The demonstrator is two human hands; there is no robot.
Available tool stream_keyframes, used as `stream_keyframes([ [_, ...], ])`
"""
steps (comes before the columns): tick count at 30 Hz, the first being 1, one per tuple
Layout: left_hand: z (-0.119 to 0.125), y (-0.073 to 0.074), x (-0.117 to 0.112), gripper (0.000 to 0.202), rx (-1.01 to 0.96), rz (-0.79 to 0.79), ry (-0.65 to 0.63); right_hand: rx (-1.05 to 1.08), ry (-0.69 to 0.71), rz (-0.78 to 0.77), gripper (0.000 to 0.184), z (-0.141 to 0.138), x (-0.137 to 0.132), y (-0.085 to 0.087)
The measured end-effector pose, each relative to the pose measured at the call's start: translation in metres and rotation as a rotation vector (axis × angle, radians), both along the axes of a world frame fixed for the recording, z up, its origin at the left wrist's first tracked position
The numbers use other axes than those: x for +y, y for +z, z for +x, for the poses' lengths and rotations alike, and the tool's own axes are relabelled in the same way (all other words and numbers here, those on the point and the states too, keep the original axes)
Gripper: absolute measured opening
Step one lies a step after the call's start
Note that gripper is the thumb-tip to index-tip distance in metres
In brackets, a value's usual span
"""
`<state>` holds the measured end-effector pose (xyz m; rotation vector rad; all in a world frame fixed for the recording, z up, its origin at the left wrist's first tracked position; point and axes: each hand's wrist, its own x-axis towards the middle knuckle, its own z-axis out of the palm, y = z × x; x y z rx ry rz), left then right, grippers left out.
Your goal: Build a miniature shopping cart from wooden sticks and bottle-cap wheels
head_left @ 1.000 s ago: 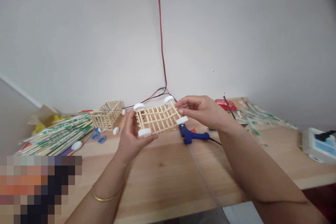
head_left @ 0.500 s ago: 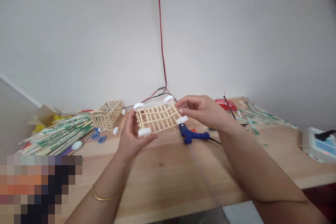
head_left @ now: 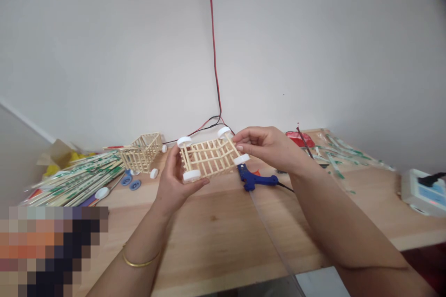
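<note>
A small cart frame (head_left: 209, 158) built of thin wooden sticks, with white cap wheels at its corners, is held up over the wooden table (head_left: 223, 227). My left hand (head_left: 174, 181) grips its near left end, thumb by the front wheel (head_left: 191, 176). At the frame's right end, my right hand (head_left: 268, 146) pinches the axle stick between the two right wheels (head_left: 241, 159). Both hands are closed on the frame.
A stick-built basket (head_left: 142, 151) stands at the back left, beside a pile of wrapped sticks (head_left: 80, 178) and loose blue and white caps (head_left: 130, 183). A blue glue gun (head_left: 256, 179) lies behind the frame. A white power strip (head_left: 423, 190) sits far right. Red and black wires (head_left: 214, 55) hang down the wall.
</note>
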<state>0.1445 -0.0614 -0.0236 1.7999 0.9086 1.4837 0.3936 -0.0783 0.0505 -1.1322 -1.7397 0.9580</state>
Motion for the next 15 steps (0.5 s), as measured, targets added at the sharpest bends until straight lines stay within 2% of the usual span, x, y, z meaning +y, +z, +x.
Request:
stream_keyframes([
  [6,-0.0014,-0.0016,0.0023,0.092,-0.014,0.008,-0.017,-0.033,-0.021,-0.006,0.025,0.0006,-0.0011,0.002],
  [15,-0.0011,-0.0015,0.0016,0.091,-0.003,0.004,-0.018,-0.158,-0.145,0.139,0.018,-0.0019,-0.0033,0.0043],
])
